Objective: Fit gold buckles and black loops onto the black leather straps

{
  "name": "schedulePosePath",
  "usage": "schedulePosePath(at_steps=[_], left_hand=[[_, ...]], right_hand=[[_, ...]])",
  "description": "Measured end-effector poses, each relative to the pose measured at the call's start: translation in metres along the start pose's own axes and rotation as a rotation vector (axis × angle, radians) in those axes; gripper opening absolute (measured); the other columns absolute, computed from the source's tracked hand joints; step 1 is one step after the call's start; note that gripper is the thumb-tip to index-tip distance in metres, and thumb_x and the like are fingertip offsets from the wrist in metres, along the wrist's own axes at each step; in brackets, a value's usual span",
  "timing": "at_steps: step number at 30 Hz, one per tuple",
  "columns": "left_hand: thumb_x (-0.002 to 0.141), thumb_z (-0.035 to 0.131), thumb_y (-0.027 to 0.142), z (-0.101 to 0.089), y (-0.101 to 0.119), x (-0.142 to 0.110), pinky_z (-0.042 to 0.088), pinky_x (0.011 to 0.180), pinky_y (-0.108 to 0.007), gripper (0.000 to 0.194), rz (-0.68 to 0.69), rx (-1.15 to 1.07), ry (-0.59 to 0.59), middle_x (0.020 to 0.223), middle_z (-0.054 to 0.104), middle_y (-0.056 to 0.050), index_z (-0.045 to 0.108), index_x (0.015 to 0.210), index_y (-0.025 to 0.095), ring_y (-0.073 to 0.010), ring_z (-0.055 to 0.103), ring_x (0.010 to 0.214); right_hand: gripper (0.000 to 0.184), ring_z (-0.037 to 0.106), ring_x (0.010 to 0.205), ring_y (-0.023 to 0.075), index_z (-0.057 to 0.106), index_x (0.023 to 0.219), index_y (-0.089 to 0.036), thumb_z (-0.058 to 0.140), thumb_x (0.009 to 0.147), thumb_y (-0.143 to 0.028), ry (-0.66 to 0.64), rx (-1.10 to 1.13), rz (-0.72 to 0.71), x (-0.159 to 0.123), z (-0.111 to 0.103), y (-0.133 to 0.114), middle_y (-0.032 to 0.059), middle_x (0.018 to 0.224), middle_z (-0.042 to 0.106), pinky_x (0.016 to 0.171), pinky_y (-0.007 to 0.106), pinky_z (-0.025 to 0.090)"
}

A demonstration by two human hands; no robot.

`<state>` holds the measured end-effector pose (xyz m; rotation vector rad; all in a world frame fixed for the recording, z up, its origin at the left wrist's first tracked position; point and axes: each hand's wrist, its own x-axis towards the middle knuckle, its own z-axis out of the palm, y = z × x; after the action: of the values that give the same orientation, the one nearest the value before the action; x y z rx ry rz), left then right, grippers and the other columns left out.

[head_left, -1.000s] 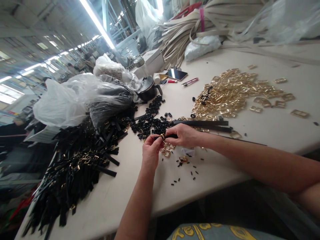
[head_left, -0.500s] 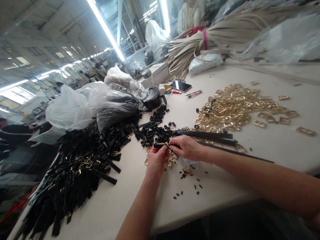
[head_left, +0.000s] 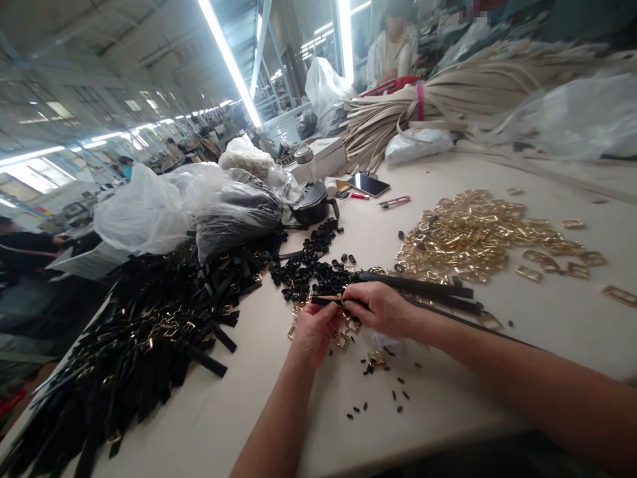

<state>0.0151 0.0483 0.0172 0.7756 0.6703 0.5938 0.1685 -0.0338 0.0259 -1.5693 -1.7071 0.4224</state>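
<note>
Between my hands is a black strap with a gold buckle on it. My left hand pinches the strap from below, just left of the buckle. My right hand is closed on the strap at the buckle's right side; its fingertips partly hide the strap. Right behind the hands lies a heap of small black loops. Several loose gold buckles lie under and beside my fingers. More black straps lie flat behind my right hand.
A large pile of black straps with buckles covers the table's left side. A heap of gold buckles lies at right. Plastic bags, a black lidded cup, a phone and a pink-handled cutter stand or lie farther back.
The view has tilted up slightly, so the table's things appear lower. Both hands keep their hold on the strap at the buckle, with little visible movement.
</note>
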Motion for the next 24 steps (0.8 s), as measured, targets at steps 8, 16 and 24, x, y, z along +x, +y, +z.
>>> schedulePosePath(at_steps=[8,16,24], left_hand=[[0.055,0.090,0.030,-0.002,-0.005,0.004,0.048,0.067,-0.021,0.033,0.068,0.122,0.077,0.078,0.072,-0.002,0.072,0.079,0.015,-0.0104,0.063,0.068],[0.067,0.082,0.031,-0.003,0.008,-0.011,0.047,0.076,-0.023,0.021,0.244,0.375,0.016,0.085,0.071,-0.003,0.075,0.080,0.017,-0.0130,0.061,0.079],[0.064,0.084,0.031,0.000,0.004,-0.011,0.052,0.073,-0.025,0.023,0.259,0.388,0.103,0.079,0.073,-0.003,0.075,0.080,0.018,-0.0146,0.065,0.074]], right_hand=[[0.016,0.049,0.063,0.0119,0.059,0.077,-0.017,0.050,0.090,-0.022,-0.024,0.007,0.045,0.000,0.001,-0.002,0.0010,0.071,0.059,0.061,0.024,0.035],[0.021,0.046,0.057,0.0095,0.059,0.072,-0.017,0.056,0.087,-0.031,0.024,0.136,0.056,-0.002,0.000,-0.006,-0.0019,0.063,0.056,0.056,0.022,0.033],[0.020,0.043,0.054,0.0089,0.053,0.067,-0.018,0.055,0.085,-0.025,0.099,-0.009,0.029,-0.005,0.002,-0.016,-0.0017,0.061,0.053,0.055,0.023,0.029]])
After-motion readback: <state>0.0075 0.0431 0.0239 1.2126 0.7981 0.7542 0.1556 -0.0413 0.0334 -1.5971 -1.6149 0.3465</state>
